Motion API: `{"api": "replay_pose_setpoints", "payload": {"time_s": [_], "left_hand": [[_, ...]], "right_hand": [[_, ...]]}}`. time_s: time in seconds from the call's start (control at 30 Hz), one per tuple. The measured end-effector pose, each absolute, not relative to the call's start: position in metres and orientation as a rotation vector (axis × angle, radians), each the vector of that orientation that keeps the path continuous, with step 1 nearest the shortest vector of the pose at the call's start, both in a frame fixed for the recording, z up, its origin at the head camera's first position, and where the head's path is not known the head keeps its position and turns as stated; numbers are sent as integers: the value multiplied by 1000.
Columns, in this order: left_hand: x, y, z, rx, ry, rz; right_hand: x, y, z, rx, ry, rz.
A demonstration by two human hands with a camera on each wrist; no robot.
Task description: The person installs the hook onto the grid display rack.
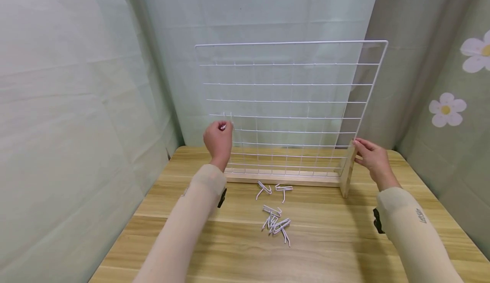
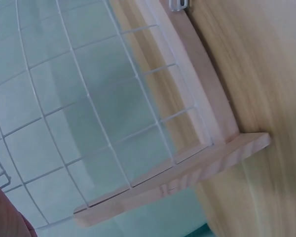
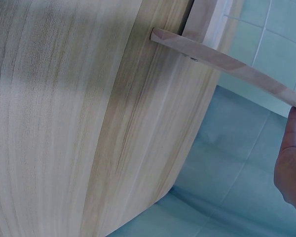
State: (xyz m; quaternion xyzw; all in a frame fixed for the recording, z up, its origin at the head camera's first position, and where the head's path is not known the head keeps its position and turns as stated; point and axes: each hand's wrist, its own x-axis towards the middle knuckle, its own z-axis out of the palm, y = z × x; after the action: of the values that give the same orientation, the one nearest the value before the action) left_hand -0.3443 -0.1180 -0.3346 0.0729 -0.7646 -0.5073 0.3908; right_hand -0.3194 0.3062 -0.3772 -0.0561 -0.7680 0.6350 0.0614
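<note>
A white wire grid panel (image 1: 291, 116) stands upright in a wooden base (image 1: 283, 179) on the table. At the grid's left side, my left hand (image 1: 218, 141) pinches a white wire hook, its upper prongs against the mesh. The left wrist view catches the looped end of this hook (image 2: 5, 174) just above the fingers (image 2: 5, 212); the rest is hidden by the hand. On the other side, my right hand (image 1: 373, 158) grips the top of the wooden end piece (image 1: 346, 172) between thumb and fingers. That end piece (image 3: 227, 61) slants across the right wrist view.
Two loose white hooks (image 1: 284, 188) lie on the wooden table (image 1: 325, 240) close in front of the base. Nearer to me is a tangled pile of several more hooks (image 1: 281, 225). Pale cloth curtains (image 1: 76, 104) surround the table at the back and sides.
</note>
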Motion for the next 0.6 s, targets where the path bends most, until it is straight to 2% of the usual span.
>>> {"api": "replay_pose_setpoints", "payload": {"time_s": [0.6], "left_hand": [[-342,-117,-335,234,-2059,-1251]], "right_hand": [[-318,304,-378,-162,-2337,1895]]}}
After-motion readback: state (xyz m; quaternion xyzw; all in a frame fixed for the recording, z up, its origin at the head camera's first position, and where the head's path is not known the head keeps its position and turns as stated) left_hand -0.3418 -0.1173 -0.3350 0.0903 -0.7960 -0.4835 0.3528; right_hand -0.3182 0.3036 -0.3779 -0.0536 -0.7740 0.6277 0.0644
